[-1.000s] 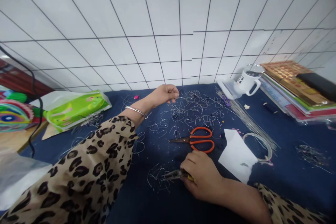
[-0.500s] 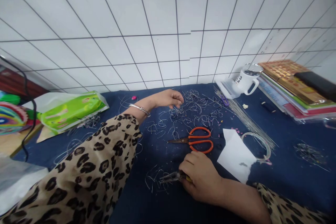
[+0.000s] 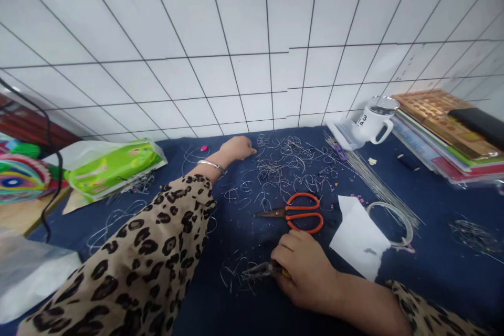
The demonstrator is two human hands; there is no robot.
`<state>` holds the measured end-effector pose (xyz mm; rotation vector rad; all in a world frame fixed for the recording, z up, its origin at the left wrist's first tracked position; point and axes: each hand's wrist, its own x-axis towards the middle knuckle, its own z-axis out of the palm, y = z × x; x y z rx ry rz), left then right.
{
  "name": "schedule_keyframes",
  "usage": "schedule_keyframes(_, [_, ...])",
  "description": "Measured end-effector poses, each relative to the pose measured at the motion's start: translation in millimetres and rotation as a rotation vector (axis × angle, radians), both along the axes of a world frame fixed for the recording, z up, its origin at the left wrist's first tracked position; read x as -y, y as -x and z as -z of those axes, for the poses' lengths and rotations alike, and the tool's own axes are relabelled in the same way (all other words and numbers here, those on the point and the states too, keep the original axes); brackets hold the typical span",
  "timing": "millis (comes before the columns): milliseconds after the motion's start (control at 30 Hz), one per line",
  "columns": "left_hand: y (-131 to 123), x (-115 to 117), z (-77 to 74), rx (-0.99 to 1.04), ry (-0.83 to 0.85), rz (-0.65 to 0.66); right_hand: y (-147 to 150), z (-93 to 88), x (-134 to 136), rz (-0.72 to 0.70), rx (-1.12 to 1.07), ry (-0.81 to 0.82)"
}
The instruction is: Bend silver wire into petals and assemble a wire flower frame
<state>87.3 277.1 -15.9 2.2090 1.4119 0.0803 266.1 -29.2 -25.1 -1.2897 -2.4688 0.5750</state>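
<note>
My right hand [image 3: 305, 268] is wrapped around the handles of a pair of pliers [image 3: 258, 271]. Their jaws lie over a small tangle of bent wire pieces [image 3: 232, 270] at the front of the cloth. Farther back, my left hand [image 3: 238, 148] rests on the cloth with its fingers curled under; whatever they pinch is hidden. A bracelet circles that wrist. Just right of it spread many curled wire bits [image 3: 275, 165]. Orange-handled scissors [image 3: 303, 214] lie between the two hands, pointing left.
White paper [image 3: 360, 236] partly covers a clear coil [image 3: 405, 226]. Long straight wires [image 3: 378, 189] run beside it. A white mug [image 3: 374, 123] stands near stacked books [image 3: 452, 131]. Another wire heap [image 3: 472, 235] lies far right. On the left are a green packet [image 3: 118, 165] and a plastic bag [image 3: 35, 278].
My left hand has moved left and down from over the wire bits onto the cloth, its fingers now curled in. My right hand keeps its hold on the pliers. The view has shifted slightly.
</note>
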Motion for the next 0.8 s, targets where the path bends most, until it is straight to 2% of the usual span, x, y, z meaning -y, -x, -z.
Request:
schedule_keyframes(133, [-0.4, 1.4, 9.8, -0.099, -0.016, -0.069, 0.3, -0.2, 0.5, -0.005, 0.002, 0.002])
schedule_keyframes(300, [-4.4, 4.7, 12.9, -0.101, -0.046, -0.051, 0.2, -1.6, 0.0, -0.003, 0.001, 0.003])
schedule_keyframes(533, [0.4, 14.1, -4.9, 0.014, -0.103, -0.011, 0.0, -0.1, 1.2, 0.009, -0.041, 0.003])
schedule_keyframes(700, [-2.0, 41.2, -19.7, 0.124, -0.091, 0.082, -0.9, -2.1, 2.9, 0.053, -0.162, 0.030])
schedule_keyframes(800, [-4.1, 61.5, -30.8, 0.171, -0.061, 0.145, -2.5, -6.0, 2.5, 0.118, -0.322, 0.057])
